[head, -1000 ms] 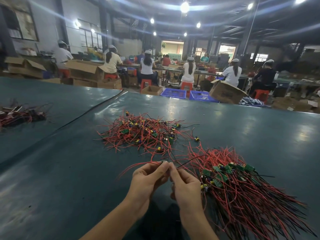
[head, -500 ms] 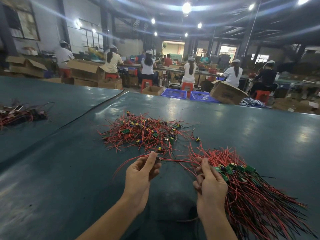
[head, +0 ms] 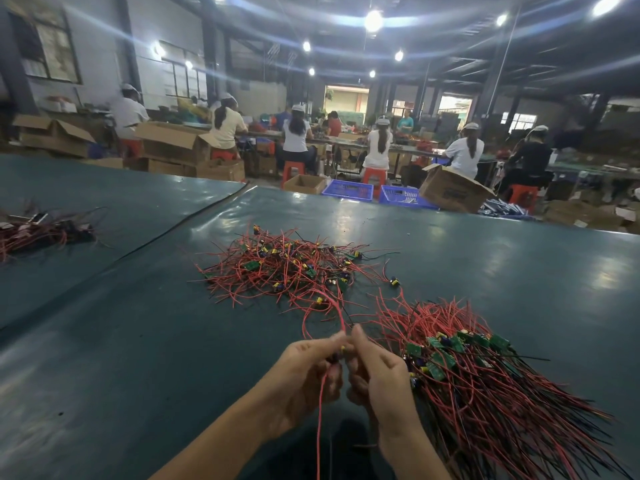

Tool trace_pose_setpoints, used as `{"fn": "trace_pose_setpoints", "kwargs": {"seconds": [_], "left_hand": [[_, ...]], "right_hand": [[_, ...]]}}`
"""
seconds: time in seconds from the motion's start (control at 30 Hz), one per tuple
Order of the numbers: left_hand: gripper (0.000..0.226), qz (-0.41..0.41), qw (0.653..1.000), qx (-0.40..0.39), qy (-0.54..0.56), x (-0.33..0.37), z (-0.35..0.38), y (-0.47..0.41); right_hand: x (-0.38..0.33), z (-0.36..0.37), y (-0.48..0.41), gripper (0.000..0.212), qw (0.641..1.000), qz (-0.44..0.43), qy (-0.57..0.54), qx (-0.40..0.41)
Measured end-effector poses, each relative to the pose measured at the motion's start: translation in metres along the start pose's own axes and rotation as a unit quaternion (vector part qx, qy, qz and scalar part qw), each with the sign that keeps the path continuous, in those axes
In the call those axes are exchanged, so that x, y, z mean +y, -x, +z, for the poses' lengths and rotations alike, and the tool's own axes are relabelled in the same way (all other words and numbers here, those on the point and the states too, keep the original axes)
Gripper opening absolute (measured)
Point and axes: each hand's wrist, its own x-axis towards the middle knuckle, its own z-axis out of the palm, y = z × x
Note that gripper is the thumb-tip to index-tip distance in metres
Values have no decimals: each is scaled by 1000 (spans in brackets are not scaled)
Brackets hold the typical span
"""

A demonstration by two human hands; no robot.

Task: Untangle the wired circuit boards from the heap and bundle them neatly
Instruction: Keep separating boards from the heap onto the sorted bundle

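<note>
Pinching one red-wired circuit board [head: 342, 348] together, left hand [head: 304, 372] and right hand [head: 381, 375] hover near tangled heap [head: 287, 268] and aligned bundle [head: 485, 379].

left hand [head: 304, 372], right hand [head: 379, 375]: pinch one wired board [head: 342, 348] | heap [head: 284, 268]: ahead | bundle [head: 485, 379]: right

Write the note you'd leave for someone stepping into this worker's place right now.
Left hand and right hand: both pinch one wired board between them, above the table. Its red wires loop up toward the heap and hang down toward the person.
Tangled heap: mid-table, ahead of the hands.
Neat bundle: right of the hands, boards together, wires fanning toward the near edge.
Done: a large bundle laid out.
Left: free the held board, add it to the bundle, then work through the heap.
</note>
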Motion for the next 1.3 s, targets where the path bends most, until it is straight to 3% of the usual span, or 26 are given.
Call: {"fn": "trace_pose_setpoints", "kwargs": {"seconds": [0.1, 0.27, 0.43, 0.73, 0.83, 0.93, 1.03, 1.2, 1.3], "left_hand": [[41, 0, 998, -16, -53, -4, -1, 2], [25, 12, 994, -8, -112, 1, -2, 5], [26, 11, 988, 20, -153, 5, 2, 7], [27, 18, 966, -109, -233, 9, 12, 14], [31, 13, 976, -72, -204, 8, 10, 13], [35, 14, 984, -12, -178, 6, 8, 9], [35, 16, 987, -6, -163, 6, 7, 8], [31, 7, 983, -16, -181, 5, 8, 9], [31, -3, 979, -36, -198, 6, 10, 8]], "right_hand": [[2, 5, 1, 29, 999, -24, 23, 3], [2, 3, -3, 33, 998, -30, 35, 34], [4, 1, -5, 32, 998, 3, 31, 55], [-10, -29, -23, 24, 970, 12, -136, 200], [-9, -28, -21, 26, 976, 1, -108, 187], [-2, -18, -15, 33, 993, 24, -17, 114], [5, -3, -8, 30, 998, 22, 29, 52], [1, -5, -9, 27, 993, 0, 44, 107], [-5, -15, -12, 24, 987, 0, -6, 158]]}}
